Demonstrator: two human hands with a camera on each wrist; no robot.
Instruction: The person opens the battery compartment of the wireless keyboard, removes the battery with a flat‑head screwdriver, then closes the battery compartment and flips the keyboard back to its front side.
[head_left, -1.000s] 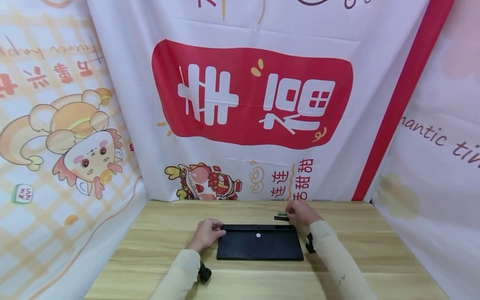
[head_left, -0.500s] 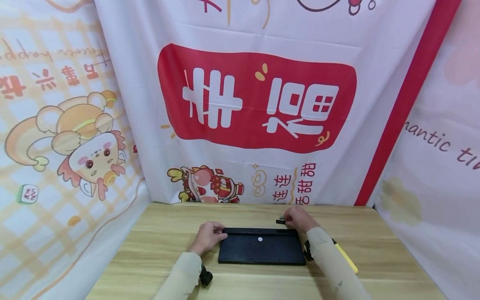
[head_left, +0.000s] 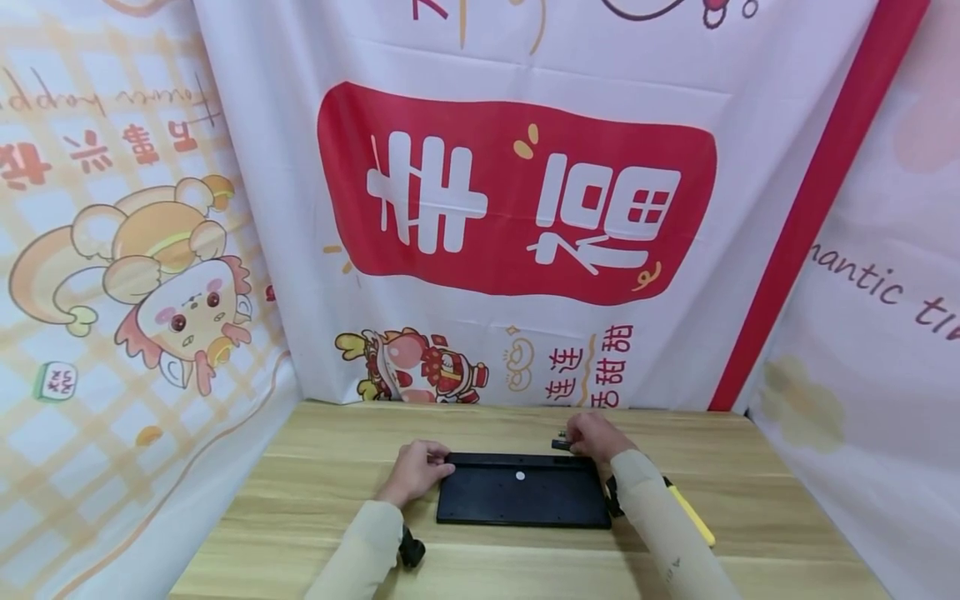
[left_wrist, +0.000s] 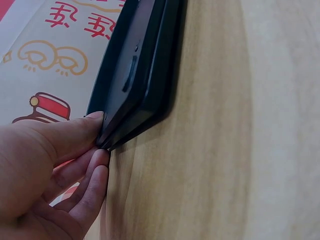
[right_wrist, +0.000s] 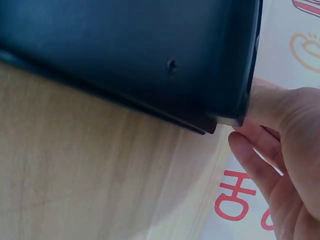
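Note:
A black keyboard (head_left: 522, 500) lies face down on the wooden table, a round white sticker on its back and a battery slot (head_left: 564, 460) near its far right corner. My left hand (head_left: 415, 473) pinches its far left corner, thumb on top, as the left wrist view shows. Just beyond the far right corner is my right hand (head_left: 596, 437), its fingertips at the right end of a small black strip (head_left: 560, 444). A green battery (head_left: 562, 434) shows behind that strip, partly covered by the fingers. I cannot tell what the right fingertips hold; the keyboard (right_wrist: 125, 60) hides them in the right wrist view.
A long yellow object (head_left: 692, 512) with a black end lies right of the keyboard, partly under the right sleeve (head_left: 660, 508). Behind the table's far edge hangs a printed cloth (head_left: 517, 200); more printed cloth (head_left: 142, 275) closes the left side.
My right hand has come slightly nearer the keyboard and covers more of the strip and battery. The yellow object has come into sight beside the sleeve. The left hand keeps its corner.

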